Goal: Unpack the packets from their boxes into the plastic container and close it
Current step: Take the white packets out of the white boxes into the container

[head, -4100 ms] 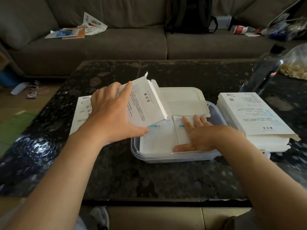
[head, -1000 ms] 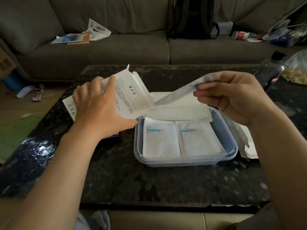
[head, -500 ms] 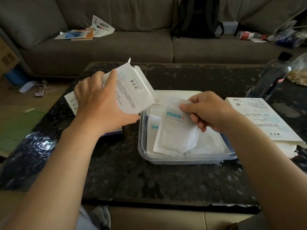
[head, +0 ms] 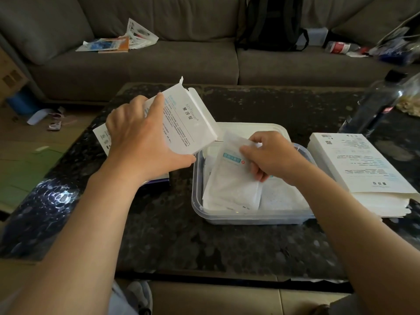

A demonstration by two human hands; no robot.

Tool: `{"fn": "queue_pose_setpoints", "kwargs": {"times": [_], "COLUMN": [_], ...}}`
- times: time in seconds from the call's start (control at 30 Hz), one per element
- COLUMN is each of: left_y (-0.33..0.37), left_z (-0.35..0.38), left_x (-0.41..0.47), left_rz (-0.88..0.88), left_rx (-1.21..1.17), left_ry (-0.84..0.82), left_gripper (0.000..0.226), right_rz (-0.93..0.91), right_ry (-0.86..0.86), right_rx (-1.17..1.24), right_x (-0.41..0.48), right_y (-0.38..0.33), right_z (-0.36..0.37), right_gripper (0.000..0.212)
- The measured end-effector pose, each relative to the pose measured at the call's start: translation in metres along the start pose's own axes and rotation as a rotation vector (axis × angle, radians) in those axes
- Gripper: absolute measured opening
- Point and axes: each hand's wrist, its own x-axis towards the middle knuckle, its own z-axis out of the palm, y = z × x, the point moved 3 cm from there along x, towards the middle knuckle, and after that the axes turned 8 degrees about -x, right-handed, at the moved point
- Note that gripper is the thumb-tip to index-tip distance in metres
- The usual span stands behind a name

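- Your left hand [head: 145,142] grips the opened white box [head: 188,123], fingers curled over its back and thumb under its lower edge, with the open end towards your right fingers.
- Your right hand [head: 272,158] pinches a white packet [head: 231,185] by its top edge. It hangs below your fingertips, with its bottom inside the clear plastic container [head: 250,218].
- Another packet [head: 281,196] lies flat beneath.
- A stack of boxes [head: 359,169] sits just right of your right wrist.

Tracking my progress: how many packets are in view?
3: held packet in right hand; right packet and mostly covered left packet in the container; more may hide beneath.
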Motion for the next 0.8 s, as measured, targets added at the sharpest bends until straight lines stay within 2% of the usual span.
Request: {"fn": "queue_pose_setpoints", "kwargs": {"times": [0.07, 0.17, 0.37, 0.5, 0.67, 0.8], "left_y": [0.000, 0.000, -0.001, 0.000, 0.002, 0.002], "left_z": [0.000, 0.000, 0.000, 0.000, 0.000, 0.000], "left_x": [0.000, 0.001, 0.000, 0.001, -0.001, 0.000], "left_rz": [-0.001, 0.003, 0.002, 0.006, 0.007, 0.003], "left_rx": [-0.002, -0.005, -0.001, -0.009, -0.012, -0.027], "left_ry": [-0.005, -0.003, -0.006, -0.012, -0.026, -0.031], "left_gripper": [0.125, 0.125, 0.129, 0.129, 0.131, 0.130], "right_rz": [-0.006, -0.033, -0.211, -0.288, -0.301, -0.382], "right_ry": [-0.082, -0.168, -0.080, -0.152, -0.434, -0.508], "right_rx": [-0.032, -0.097, -0.433, -0.506, -0.634, -0.677], "right_x": [0.000, -0.001, -0.012, -0.021, -0.031, -0.031], "right_y": [-0.001, -0.002, -0.005, -0.010, -0.001, 0.000], "right_z": [0.008, 0.018, 0.020, 0.023, 0.035, 0.036], "right_gripper": [0.013, 0.035, 0.084, 0.081, 0.096, 0.091]}}
